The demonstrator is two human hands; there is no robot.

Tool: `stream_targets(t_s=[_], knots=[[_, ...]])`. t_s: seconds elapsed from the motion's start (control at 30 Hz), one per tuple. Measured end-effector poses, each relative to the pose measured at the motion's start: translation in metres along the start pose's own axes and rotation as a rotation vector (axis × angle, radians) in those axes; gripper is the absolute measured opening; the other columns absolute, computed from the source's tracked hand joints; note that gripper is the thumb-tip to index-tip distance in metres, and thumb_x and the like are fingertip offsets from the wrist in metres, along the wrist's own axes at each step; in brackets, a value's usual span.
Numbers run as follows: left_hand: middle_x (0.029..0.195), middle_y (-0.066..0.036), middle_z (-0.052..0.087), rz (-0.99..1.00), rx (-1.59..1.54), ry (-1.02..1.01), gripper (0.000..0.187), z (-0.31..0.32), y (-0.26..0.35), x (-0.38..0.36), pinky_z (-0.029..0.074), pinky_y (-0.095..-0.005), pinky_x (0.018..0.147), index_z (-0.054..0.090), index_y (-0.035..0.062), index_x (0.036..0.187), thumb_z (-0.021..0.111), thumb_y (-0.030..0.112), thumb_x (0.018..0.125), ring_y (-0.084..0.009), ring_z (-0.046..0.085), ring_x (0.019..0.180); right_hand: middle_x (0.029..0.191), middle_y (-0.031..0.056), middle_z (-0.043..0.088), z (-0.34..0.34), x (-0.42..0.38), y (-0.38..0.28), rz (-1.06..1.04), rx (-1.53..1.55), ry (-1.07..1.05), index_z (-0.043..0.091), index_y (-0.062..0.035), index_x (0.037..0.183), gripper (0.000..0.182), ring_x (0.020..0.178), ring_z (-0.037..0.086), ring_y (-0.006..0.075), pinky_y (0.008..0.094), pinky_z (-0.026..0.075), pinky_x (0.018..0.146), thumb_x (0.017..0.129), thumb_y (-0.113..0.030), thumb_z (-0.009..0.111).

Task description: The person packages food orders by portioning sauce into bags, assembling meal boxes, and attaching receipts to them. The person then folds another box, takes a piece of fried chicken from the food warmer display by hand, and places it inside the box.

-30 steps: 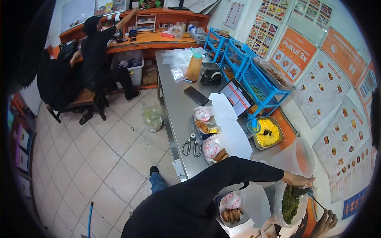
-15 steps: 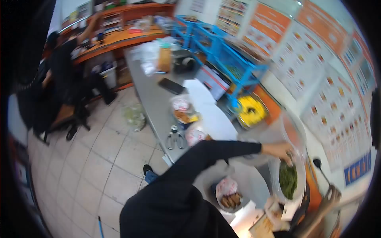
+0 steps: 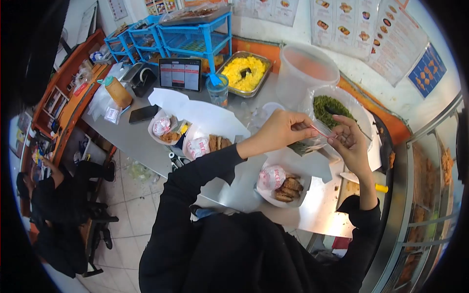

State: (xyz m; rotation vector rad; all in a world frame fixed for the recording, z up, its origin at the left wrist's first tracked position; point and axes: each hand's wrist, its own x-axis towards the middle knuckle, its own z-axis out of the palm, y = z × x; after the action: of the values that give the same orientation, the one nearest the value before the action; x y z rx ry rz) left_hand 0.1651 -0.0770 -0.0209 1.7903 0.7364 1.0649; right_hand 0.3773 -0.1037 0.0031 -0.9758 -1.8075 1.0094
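My left hand (image 3: 281, 131) and my right hand (image 3: 352, 149) meet above the counter, thumbs and fingertips pinching a small clear plastic bag (image 3: 322, 129) with a reddish edge. Just beyond them, chopped greens (image 3: 328, 106) fill a plastic-lined container, with a dark utensil lying in them. More dark green material (image 3: 304, 148) shows partly under my hands. Nearer to me, an open paper box (image 3: 293, 199) holds a round wrapped bundle (image 3: 271, 177) with red print and browned, breaded pieces (image 3: 289, 189).
Two more filled boxes (image 3: 168, 128) stand left, by scissors (image 3: 177, 160) and a phone (image 3: 143, 114). Behind are a tablet (image 3: 180, 74), a cup (image 3: 218, 91), a tray of yellow food (image 3: 244, 73) and a tall clear tub (image 3: 305, 73). People sit at far left; a glass cabinet (image 3: 420, 210) stands right.
My left hand has left the greens container and come to my right hand, which has risen from the lower right. Both now pinch the small bag. The view has turned.
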Motion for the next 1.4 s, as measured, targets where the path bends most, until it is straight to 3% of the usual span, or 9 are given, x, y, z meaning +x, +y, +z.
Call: stream_targets(t_s=[0.1,0.3,0.5,0.7,0.8,1.03,1.1,1.2,1.4], knots=[[0.069,-0.005,0.063,0.159,0.049,-0.003,0.013,0.001,-0.007,-0.010,0.042,-0.0212,0.054,0.063,0.0022,0.079,0.066,0.014,0.073,-0.0078,0.056,0.060,0.082,0.0049,0.052,0.011,-0.009,0.017,-0.097,-0.041,-0.016,0.035,-0.0011,0.118,0.049,0.079,0.051,0.0087,0.0227,0.042,0.072,0.076,0.012,0.054],[0.066,-0.007,0.059,0.240,0.214,-0.085,0.011,-0.001,-0.002,-0.024,0.044,-0.0259,0.058,0.058,0.0005,0.071,0.063,0.010,0.070,-0.0152,0.058,0.061,0.083,0.0082,0.050,0.020,-0.026,0.026,-0.008,0.085,-0.029,0.018,-0.0071,0.126,0.066,0.081,0.050,0.0124,0.0260,0.042,0.078,0.074,0.013,0.054],[0.067,-0.008,0.059,0.204,0.110,-0.109,0.010,0.008,-0.021,-0.039,0.044,-0.0263,0.058,0.059,0.0011,0.072,0.063,0.010,0.071,-0.0168,0.058,0.062,0.079,0.0076,0.048,0.027,-0.047,0.043,0.007,0.081,-0.075,0.013,-0.0078,0.128,0.068,0.076,0.048,0.0129,0.0266,0.040,0.075,0.075,0.011,0.053],[0.068,-0.007,0.060,-0.009,0.059,-0.124,0.011,0.031,-0.038,-0.064,0.043,-0.0271,0.057,0.059,0.0022,0.070,0.063,0.013,0.070,-0.0177,0.057,0.060,0.082,0.0106,0.047,0.052,-0.063,0.061,0.012,0.146,-0.078,0.004,-0.0131,0.130,0.074,0.075,0.048,0.0158,0.0288,0.040,0.074,0.077,0.009,0.050],[0.067,-0.006,0.057,0.034,0.038,-0.094,0.013,0.043,-0.056,-0.073,0.042,-0.0302,0.056,0.053,0.0030,0.066,0.062,0.012,0.068,-0.0189,0.054,0.058,0.083,0.0108,0.048,0.067,-0.068,0.069,0.014,0.205,-0.061,0.000,-0.0138,0.132,0.076,0.076,0.049,0.0163,0.0296,0.041,0.075,0.077,0.008,0.049],[0.068,-0.007,0.054,0.105,0.038,-0.049,0.017,0.050,-0.080,-0.099,0.041,-0.0327,0.057,0.051,0.0032,0.066,0.062,0.016,0.069,-0.0233,0.053,0.063,0.085,0.0114,0.049,0.087,-0.086,0.084,0.108,0.179,-0.120,0.003,-0.0122,0.131,0.073,0.079,0.049,0.0164,0.0285,0.040,0.076,0.078,0.008,0.049],[0.068,-0.007,0.054,0.042,-0.011,-0.112,0.016,0.047,-0.078,-0.106,0.041,-0.0327,0.058,0.053,0.0032,0.068,0.062,0.016,0.071,-0.0235,0.053,0.063,0.088,0.0120,0.050,0.088,-0.098,0.090,0.104,0.123,-0.123,0.005,-0.0090,0.129,0.071,0.079,0.049,0.0168,0.0289,0.040,0.076,0.078,0.009,0.051],[0.069,-0.007,0.056,0.009,0.012,-0.176,0.014,0.040,-0.083,-0.112,0.042,-0.0325,0.059,0.058,0.0032,0.073,0.061,0.017,0.074,-0.0238,0.054,0.064,0.087,0.0116,0.051,0.085,-0.106,0.096,-0.003,-0.126,-0.143,0.007,-0.0042,0.128,0.073,0.079,0.050,0.0185,0.0289,0.038,0.078,0.074,0.012,0.053],[0.074,-0.008,0.060,-0.013,-0.027,-0.213,0.017,0.013,-0.078,-0.113,0.045,-0.0315,0.063,0.062,0.0034,0.085,0.060,0.019,0.077,-0.0228,0.058,0.069,0.088,0.0134,0.050,0.106,-0.100,0.091,-0.040,-0.166,-0.073,0.002,-0.0072,0.131,0.078,0.080,0.050,0.0193,0.0307,0.039,0.077,0.074,0.014,0.051]])
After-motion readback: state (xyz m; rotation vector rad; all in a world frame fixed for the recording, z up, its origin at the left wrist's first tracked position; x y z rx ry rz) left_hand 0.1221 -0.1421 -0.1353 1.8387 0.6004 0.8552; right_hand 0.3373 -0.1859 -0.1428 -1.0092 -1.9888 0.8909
